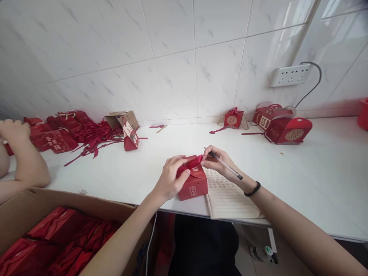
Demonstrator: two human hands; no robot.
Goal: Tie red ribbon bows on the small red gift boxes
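A small red gift box (193, 186) stands on the white table (301, 172) near its front edge. My left hand (169, 180) grips the box's left side, thumb on the red ribbon (192, 164) at its top. From the right, my right hand (217, 161) pinches the ribbon while also holding a pen (225, 165) between its fingers. A black band (253, 189) circles my right wrist. Under that forearm lies a lined notebook (227, 197) with handwriting on it.
Finished red boxes (284, 130) and one small box (233, 119) stand at the back right below a wall power strip (290, 75). Red ribbons and flat boxes (71, 132) pile at the back left. Another person's arm (23, 161) rests at left. A carton of red boxes (57, 237) sits below.
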